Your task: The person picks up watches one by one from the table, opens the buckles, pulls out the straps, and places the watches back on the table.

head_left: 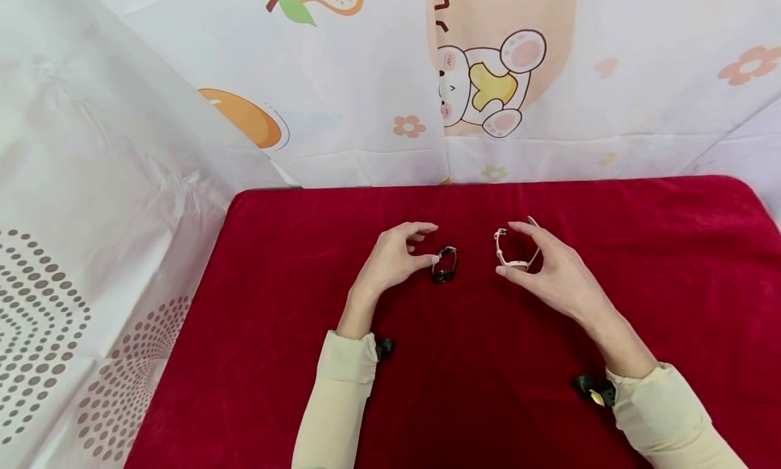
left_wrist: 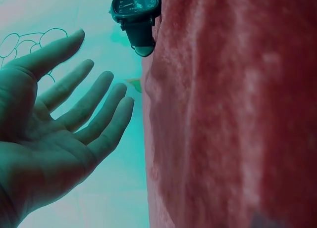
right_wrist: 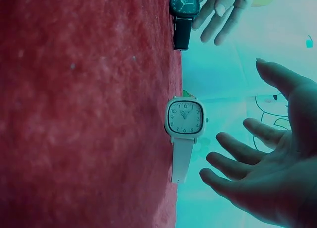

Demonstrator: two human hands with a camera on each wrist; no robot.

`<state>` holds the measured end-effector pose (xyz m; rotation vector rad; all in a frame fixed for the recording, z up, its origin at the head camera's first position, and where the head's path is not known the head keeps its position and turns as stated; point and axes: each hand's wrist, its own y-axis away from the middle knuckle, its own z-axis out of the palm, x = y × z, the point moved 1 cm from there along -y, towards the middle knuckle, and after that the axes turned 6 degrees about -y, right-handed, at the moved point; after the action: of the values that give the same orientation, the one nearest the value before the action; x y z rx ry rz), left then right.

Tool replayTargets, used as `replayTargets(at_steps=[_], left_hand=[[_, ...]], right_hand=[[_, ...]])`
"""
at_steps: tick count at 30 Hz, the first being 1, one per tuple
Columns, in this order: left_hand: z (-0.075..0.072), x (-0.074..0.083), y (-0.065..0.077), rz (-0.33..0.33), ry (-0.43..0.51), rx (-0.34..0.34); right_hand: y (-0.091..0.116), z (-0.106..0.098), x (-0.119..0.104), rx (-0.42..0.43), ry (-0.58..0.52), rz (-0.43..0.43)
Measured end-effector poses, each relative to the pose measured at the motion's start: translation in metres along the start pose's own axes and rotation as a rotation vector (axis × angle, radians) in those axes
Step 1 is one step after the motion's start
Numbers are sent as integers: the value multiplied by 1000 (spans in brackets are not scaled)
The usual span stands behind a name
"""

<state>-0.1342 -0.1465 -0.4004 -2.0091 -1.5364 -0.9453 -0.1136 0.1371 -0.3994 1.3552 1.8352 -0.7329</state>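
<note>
A black wristwatch (head_left: 443, 276) stands on its side on red cloth, its strap looped upward from the face. My left hand (head_left: 393, 257) hovers just left of it, with thumb and fingers spread apart; in the left wrist view a gap separates that hand (left_wrist: 54, 124) from the watch (left_wrist: 137, 5). To the right stands a pale pink-white wristwatch (head_left: 518, 264) with a square dial. Over it is my right hand (head_left: 561, 274), thumb and fingers apart on either side. The right wrist view shows this hand (right_wrist: 277, 163) loosely extended, clear of the white watch (right_wrist: 184, 119).
A red velvety cloth (head_left: 274, 360) covers the table. White printed curtains (head_left: 348, 103) hang behind it and along the left side. Small black devices (head_left: 384, 348) are worn at both wrists, by the cream sleeves (head_left: 342, 388).
</note>
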Motion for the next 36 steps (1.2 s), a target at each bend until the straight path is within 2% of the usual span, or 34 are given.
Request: replayTargets(at_steps=[5, 8, 15, 25, 36], left_hand=[[1, -1, 5, 8, -34, -36], [2, -1, 7, 8, -62, -65], [2, -3, 11, 0, -122, -88], [5, -5, 14, -21, -191, -105], [6, -7, 13, -44, -222, -137]], right_hand=[[0, 9, 2, -19, -5, -98], [0, 15, 3, -42, -16, -128], [-3, 19, 4, -67, -10, -157], [-7, 18, 6, -97, 61, -190], [-12, 28, -2, -125, 127, -188]])
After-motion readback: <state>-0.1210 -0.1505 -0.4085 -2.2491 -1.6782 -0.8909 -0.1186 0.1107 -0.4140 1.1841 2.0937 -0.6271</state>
